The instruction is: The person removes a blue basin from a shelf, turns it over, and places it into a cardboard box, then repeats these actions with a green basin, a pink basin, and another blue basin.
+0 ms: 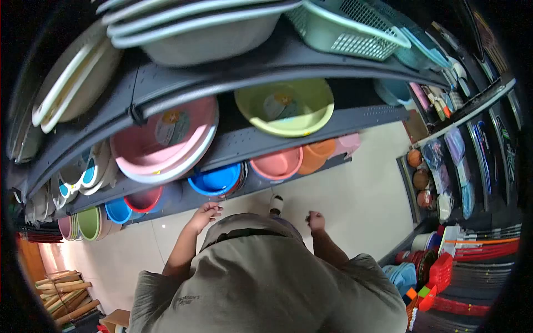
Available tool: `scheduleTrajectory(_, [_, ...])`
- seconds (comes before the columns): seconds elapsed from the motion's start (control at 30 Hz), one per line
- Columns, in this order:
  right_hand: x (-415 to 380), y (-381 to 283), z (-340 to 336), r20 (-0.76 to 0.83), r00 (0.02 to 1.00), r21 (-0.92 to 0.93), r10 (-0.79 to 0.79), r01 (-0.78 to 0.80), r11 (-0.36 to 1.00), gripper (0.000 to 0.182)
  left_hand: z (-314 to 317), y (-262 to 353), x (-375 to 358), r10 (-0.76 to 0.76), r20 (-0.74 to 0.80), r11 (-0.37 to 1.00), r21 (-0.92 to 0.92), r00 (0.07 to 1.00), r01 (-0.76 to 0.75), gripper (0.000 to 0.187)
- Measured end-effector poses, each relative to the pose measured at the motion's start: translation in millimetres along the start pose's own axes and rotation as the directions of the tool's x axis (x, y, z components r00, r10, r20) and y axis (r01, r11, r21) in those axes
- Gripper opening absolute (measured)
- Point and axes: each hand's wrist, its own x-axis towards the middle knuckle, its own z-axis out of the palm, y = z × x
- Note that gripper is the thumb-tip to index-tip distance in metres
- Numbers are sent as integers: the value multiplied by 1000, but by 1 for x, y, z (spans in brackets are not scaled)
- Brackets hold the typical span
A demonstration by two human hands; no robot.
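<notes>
My left hand (207, 215) hangs over the floor beside the lower shelf, just below a blue basin (216, 180). Its fingers are loosely bent and apart, with nothing seen in them. To the right, my right hand (316, 221) is held over the pale floor with its fingers curled closed. A small dark patch shows at its fingers, too small to name. Above my hands, a pink basin (277, 163) and an orange basin (317, 156) stand low on the rack. Higher up are a large pink basin (166, 136) and a green basin (286, 108).
Grey basins (216, 41) and a mint basket (350, 33) fill the top shelf. Balls (421, 179) and packaged goods stand at the right, with red and blue plastic items (440, 275) below. Wooden rods (66, 294) lie at the lower left. The floor (366, 183) runs between the shelves.
</notes>
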Motion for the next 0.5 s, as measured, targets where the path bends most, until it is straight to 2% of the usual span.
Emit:
scheduleTrajectory(0.07, [46,-86,-3,-64,994,166,-83,93,982,29,31,26,19,41,62,999,-18,997,-40,35])
scheduleTrajectory(0.13, [77,-192,-2,-11,998,516,-57,54,855,25,58,61,40,61,98,998,-21,993,-59,44])
scheduleTrajectory(0.17, [81,-240,1,10,987,569,-161,126,812,26,70,79,49,88,104,996,14,991,-90,45])
scheduleTrajectory(0.2, [83,-280,5,24,964,622,-264,192,759,27,78,92,66,122,90,992,-27,988,-120,48])
scheduleTrajectory(0.27, [94,-337,9,80,944,611,-321,208,763,31,98,124,90,161,69,986,-64,985,-156,52])
scheduleTrajectory(0.33, [101,-367,16,140,915,596,-377,226,771,35,121,173,93,276,-144,945,-142,950,-296,66])
scheduleTrajectory(0.37, [104,-376,18,169,915,546,-365,221,808,38,131,189,90,102,-210,958,-243,972,-153,77])
scheduleTrajectory(0.43, [110,-386,26,211,910,487,-357,219,846,42,139,199,90,15,-197,944,-319,980,-79,78])
scheduleTrajectory(0.47, [111,-386,29,261,916,467,-304,156,871,43,146,206,83,15,-208,939,-334,978,-86,78])
scheduleTrajectory(0.5, [115,-387,31,309,918,442,-248,93,892,44,154,213,73,74,-241,954,-267,968,-139,76])
